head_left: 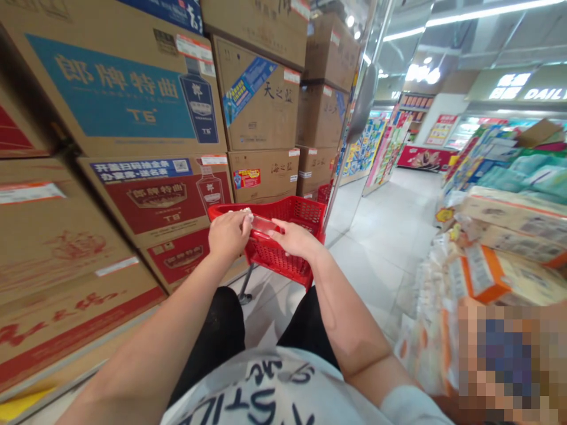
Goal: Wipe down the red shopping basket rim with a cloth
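Red cart (280,261) at twelve o'clock: our left hand (229,233) and right hand (296,239) close round its handle (262,224) (something white (248,213) by the left); we should push evenly, clear of cartons (177,198) at ten.

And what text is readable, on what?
"郎牌特曲 T6": blue-panelled carton
"郎牌特曲 T8": red-panelled carton below it
"天之蓝": carton right of T6
"海之蓝": carton beneath that
"DAIL", cut by frame: overhead sign
Too small or blurred: price tags, other print.
Shirt letters: partly legible.
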Demonstrator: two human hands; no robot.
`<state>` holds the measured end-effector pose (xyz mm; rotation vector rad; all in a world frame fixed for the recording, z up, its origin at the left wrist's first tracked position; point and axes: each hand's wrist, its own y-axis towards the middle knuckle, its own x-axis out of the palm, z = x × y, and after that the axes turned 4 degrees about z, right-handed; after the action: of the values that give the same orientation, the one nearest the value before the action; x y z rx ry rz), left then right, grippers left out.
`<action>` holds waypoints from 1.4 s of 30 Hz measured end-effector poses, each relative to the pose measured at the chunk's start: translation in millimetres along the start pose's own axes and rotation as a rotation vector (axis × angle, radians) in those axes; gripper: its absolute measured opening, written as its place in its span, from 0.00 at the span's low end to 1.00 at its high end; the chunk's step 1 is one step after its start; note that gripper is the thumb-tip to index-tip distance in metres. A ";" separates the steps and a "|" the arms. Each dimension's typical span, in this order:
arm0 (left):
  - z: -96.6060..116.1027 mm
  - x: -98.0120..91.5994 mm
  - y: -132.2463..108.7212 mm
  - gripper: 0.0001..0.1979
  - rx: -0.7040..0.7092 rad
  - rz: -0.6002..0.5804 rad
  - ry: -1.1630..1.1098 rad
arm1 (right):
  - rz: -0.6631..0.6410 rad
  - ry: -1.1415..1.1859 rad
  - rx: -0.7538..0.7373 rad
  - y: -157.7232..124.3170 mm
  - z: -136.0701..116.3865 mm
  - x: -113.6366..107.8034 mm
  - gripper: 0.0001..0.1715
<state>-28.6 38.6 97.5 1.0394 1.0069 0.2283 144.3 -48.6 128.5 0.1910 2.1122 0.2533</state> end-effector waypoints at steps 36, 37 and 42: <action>-10.1 -1.9 5.1 0.19 -0.113 -0.079 -0.068 | 0.074 -0.634 0.032 -15.7 -13.4 13.3 0.40; -10.4 -1.5 6.9 0.19 -0.103 -0.092 -0.059 | 0.072 -0.639 0.035 -14.5 -9.7 10.3 0.40; 19.0 7.8 3.6 0.19 -0.011 -0.082 -0.032 | 0.077 -0.690 0.089 -10.7 28.5 -13.8 0.37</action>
<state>-8.4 33.5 98.2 0.9862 1.0166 0.1495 175.4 -59.2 122.5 0.3566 1.4323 0.1127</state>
